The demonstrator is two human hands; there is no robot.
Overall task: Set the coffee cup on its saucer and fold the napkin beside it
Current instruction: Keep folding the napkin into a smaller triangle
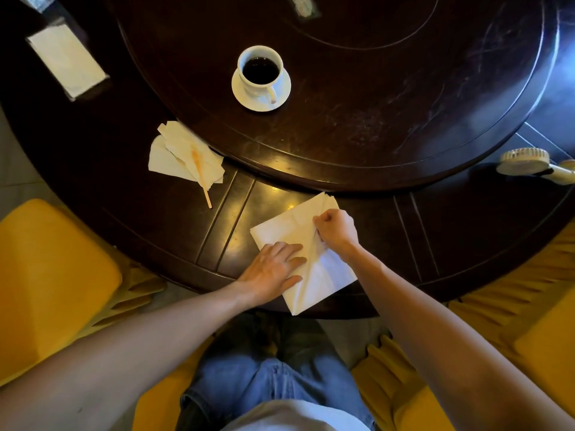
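Note:
A white coffee cup [260, 73] full of dark coffee stands on its white saucer [283, 88] on the raised round centre of the dark table. A white napkin [281, 227] lies at the table's near edge. My left hand [272, 270] lies flat on the napkin's left part, fingers spread, pressing it down. My right hand [336, 227] is closed in a fist on a raised fold that runs diagonally across the napkin.
Used crumpled napkins [174, 154] with a wooden stir stick [202, 178] lie to the left. A napkin holder [67, 62] stands far left. A small hand fan [529, 163] lies at the right. Yellow-covered chairs [49, 269] flank my legs.

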